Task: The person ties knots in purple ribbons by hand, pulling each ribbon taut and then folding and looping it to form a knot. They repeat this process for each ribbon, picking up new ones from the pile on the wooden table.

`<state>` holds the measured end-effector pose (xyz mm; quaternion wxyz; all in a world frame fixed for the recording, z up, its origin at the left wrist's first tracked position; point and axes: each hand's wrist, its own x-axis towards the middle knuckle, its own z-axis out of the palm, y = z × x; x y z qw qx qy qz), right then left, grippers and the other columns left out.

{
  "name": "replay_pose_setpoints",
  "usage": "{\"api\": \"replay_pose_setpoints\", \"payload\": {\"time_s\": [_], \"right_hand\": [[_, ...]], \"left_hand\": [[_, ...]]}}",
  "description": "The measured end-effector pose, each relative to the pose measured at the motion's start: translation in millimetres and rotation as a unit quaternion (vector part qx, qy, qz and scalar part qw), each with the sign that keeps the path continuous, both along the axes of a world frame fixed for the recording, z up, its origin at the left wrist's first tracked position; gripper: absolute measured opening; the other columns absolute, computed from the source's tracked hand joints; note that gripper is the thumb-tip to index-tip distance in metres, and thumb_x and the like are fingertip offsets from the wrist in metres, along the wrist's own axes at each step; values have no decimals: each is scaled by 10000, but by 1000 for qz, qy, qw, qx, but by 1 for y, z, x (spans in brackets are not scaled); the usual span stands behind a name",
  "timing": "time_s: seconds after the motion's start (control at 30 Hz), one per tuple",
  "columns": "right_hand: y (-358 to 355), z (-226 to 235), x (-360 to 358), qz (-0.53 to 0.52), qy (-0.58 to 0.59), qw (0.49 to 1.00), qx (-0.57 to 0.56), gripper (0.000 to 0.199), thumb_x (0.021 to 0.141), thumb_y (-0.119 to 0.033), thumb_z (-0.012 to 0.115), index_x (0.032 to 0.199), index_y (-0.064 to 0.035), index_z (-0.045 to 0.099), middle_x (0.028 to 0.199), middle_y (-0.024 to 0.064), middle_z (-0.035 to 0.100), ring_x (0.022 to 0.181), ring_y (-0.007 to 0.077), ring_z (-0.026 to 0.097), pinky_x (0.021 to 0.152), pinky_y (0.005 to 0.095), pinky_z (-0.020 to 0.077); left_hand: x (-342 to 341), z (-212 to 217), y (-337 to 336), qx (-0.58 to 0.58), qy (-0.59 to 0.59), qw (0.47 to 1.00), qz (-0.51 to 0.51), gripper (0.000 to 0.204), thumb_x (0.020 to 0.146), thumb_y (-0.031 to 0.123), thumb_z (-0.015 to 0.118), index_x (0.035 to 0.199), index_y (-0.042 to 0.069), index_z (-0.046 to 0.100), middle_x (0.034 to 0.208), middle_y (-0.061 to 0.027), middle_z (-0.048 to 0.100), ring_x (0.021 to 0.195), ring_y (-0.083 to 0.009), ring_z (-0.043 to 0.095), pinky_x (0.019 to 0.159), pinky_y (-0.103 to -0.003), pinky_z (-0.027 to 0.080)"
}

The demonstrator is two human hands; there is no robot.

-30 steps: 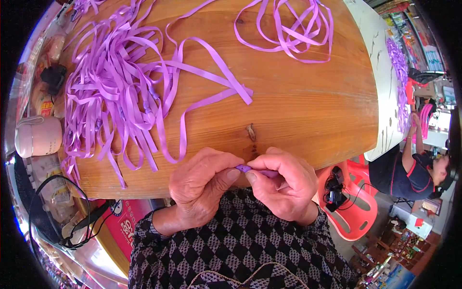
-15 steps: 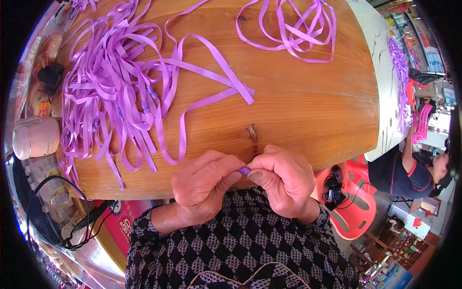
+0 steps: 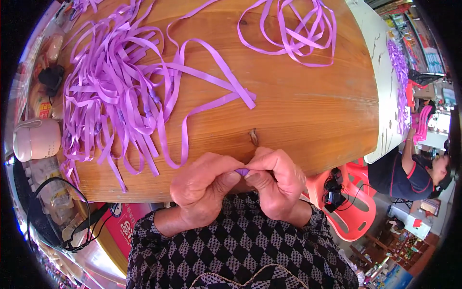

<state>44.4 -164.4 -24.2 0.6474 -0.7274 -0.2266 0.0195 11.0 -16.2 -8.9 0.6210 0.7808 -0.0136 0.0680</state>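
A wooden desk fills most of the view. A big tangle of purple ribbons lies on its left part, and a smaller loop bundle sits at the far edge. At the near edge the left hand and right hand meet, fingers curled tight, thumbs and forefingers pinching one small purple ribbon piece between them, just above the desk's rim. A pale mug stands at the left.
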Motion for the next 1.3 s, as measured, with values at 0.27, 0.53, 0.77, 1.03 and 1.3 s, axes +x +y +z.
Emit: {"api": "replay_pose_setpoints", "payload": {"time_s": [0.27, 0.53, 0.77, 1.03, 1.3], "right_hand": [[2, 14, 2, 23, 298, 947, 116, 123, 835, -67, 570, 793, 35, 517, 662, 79, 536, 547, 98, 468, 492, 217, 363], [0, 17, 2, 18, 348, 930, 121, 141, 839, -85, 577, 816, 49, 539, 681, 80, 550, 528, 84, 461, 475, 205, 362], [-2, 20, 0, 13, 289, 952, 96, 107, 816, -49, 595, 792, 46, 553, 661, 70, 550, 515, 77, 458, 457, 197, 354], [-5, 25, 2, 14, 318, 944, 85, 88, 794, -26, 596, 784, 52, 558, 654, 70, 549, 513, 77, 460, 453, 195, 356], [-9, 23, 5, 22, 394, 909, 135, 106, 791, -37, 589, 787, 64, 558, 683, 97, 563, 514, 95, 463, 459, 212, 356]], "left_hand": [[-3, -10, -2, -146, 5, 989, 21, 102, 790, 56, 627, 868, -9, 618, 768, -75, 603, 666, -150, 554, 591, -262, 440], [-6, -8, -3, -212, 71, 974, 40, 123, 812, 80, 619, 907, 2, 617, 746, -18, 553, 594, -65, 477, 515, -195, 384], [-6, -8, -5, -196, 69, 976, 60, 115, 813, 59, 611, 912, 0, 616, 745, -26, 544, 568, -57, 464, 481, -183, 366], [-3, -11, -4, -144, 18, 989, 40, 128, 807, 48, 613, 923, -8, 616, 751, -32, 545, 569, -62, 470, 479, -189, 372], [2, -10, 2, -110, 0, 994, -12, 121, 779, 48, 635, 885, -9, 625, 759, -63, 583, 666, -142, 538, 596, -240, 428]]}}
